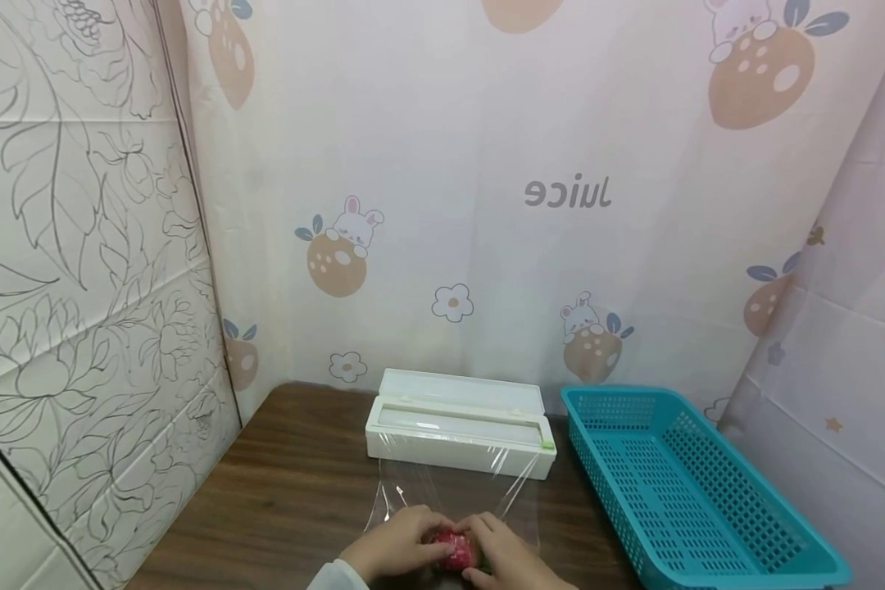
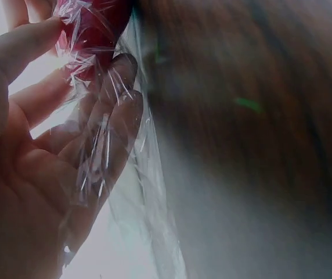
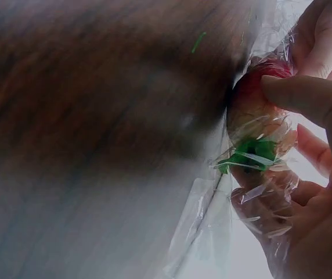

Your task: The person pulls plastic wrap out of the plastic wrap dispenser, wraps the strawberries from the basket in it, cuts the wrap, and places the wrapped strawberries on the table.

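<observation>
A red fruit (image 1: pixel 454 551) with a green leafy end (image 3: pixel 253 156) sits inside crinkled cling film at the front of the table. From its left, my left hand (image 1: pixel 401 542) grips it through the film, thumb and fingertips on the red end (image 2: pixel 99 29). My right hand (image 1: pixel 509 555) holds the other side, thumb laid over the fruit and fingers curled behind. Film (image 1: pixel 450 483) stretches from the fruit back to a white cling film box (image 1: pixel 457 449), whose lid is raised. In the left wrist view, loose film drapes over the left fingers.
A blue-green plastic basket (image 1: pixel 593 475) stands on the right side of the brown wooden table (image 1: pixel 288 467). Patterned curtains (image 1: pixel 428 205) hang behind the table and along both sides.
</observation>
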{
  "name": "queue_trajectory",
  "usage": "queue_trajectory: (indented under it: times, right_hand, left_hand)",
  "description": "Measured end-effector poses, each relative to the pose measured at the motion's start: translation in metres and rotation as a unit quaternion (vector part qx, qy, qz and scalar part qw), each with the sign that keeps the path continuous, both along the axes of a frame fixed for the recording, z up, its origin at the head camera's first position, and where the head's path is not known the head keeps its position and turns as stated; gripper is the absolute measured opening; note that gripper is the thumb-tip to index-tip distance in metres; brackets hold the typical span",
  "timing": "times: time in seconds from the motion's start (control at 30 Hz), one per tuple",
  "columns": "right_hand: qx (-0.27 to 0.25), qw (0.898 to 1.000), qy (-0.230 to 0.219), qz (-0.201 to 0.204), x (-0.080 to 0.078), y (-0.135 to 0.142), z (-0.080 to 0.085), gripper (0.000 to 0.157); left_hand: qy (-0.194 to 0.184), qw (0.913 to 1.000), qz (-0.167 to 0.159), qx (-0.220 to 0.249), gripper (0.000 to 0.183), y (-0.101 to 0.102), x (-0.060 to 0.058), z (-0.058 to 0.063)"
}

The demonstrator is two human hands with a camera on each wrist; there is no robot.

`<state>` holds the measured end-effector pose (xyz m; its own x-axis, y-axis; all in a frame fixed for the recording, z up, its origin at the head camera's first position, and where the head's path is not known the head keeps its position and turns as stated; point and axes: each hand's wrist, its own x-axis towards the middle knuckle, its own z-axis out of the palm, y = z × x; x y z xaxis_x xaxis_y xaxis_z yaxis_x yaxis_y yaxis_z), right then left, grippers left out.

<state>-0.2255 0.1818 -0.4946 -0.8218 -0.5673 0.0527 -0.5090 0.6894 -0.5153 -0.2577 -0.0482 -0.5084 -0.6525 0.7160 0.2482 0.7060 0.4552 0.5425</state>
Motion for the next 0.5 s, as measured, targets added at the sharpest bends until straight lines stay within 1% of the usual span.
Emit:
queue_trajectory:
  times: [0.07, 0.17, 0.23, 0.3, 0.37, 0.5]
  right_hand:
    - [-0.004, 1.000, -0.004, 0.000, -0.0002, 0.0001, -0.0011, 0.046]
    - [0.000, 1.000, 0.004, 0.000, -0.0007, 0.0000, -0.0030, 0.046]
    - [0.003, 1.000, 0.012, 0.000, -0.0010, -0.0001, -0.0038, 0.047]
    - [0.005, 1.000, 0.018, 0.001, -0.0015, 0.0000, -0.0040, 0.047]
    - [0.003, 1.000, 0.022, 0.002, -0.0027, 0.0001, -0.0033, 0.048]
    - [-0.003, 1.000, 0.009, -0.002, -0.0078, 0.0006, -0.0015, 0.049]
  left_hand:
    - [-0.014, 0.9999, 0.006, 0.002, 0.028, -0.0005, 0.0006, -0.0009]
    - [-0.045, 0.9987, 0.017, 0.017, 0.030, -0.0007, 0.0014, -0.0031]
    - [-0.071, 0.9966, 0.030, 0.031, 0.028, -0.0008, 0.0021, -0.0036]
    - [-0.083, 0.9949, 0.042, 0.039, 0.023, -0.0007, 0.0026, -0.0030]
    - [-0.085, 0.9941, 0.051, 0.042, 0.019, -0.0006, 0.0031, -0.0013]
    - [-0.053, 0.9964, 0.063, 0.022, 0.017, -0.0009, 0.0039, 0.0029]
